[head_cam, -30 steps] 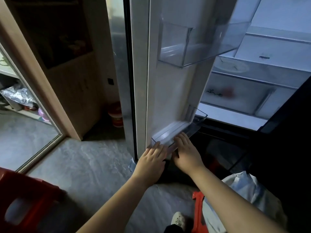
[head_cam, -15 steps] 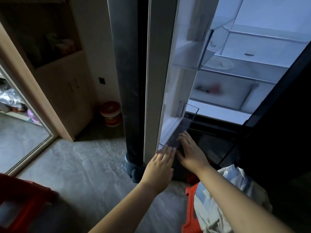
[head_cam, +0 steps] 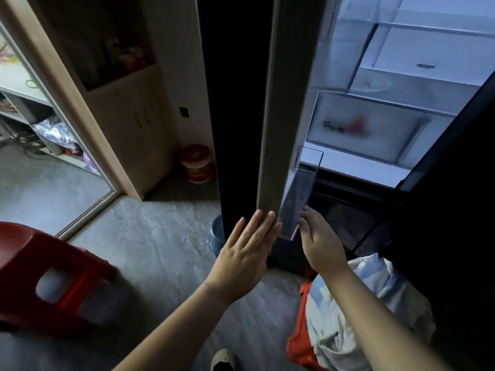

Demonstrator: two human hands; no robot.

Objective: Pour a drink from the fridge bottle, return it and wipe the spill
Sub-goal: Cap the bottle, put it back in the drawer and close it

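Bottle: nowhere in view.
Door: tall grey-edged fridge door (head_cam: pixel 278 129), ajar; likely heavy and rigid, best pushed at its edge.
Bin: clear plastic door bin (head_cam: pixel 297 202), thin, probably brittle; a poor handhold.
Left hand (head_cam: pixel 246 253): flat, fingertips on the door's edge, holding nothing.
Right hand (head_cam: pixel 321 242): fingers straight, touching the bin's wall, gripping nothing.
Nearby: red plastic stool (head_cam: pixel 40 277).

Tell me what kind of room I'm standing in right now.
Most likely a home kitchen, or a room next to one. An open fridge with a pale drawer stands beside a wooden cupboard, and a red plastic stool sits on the grey floor.
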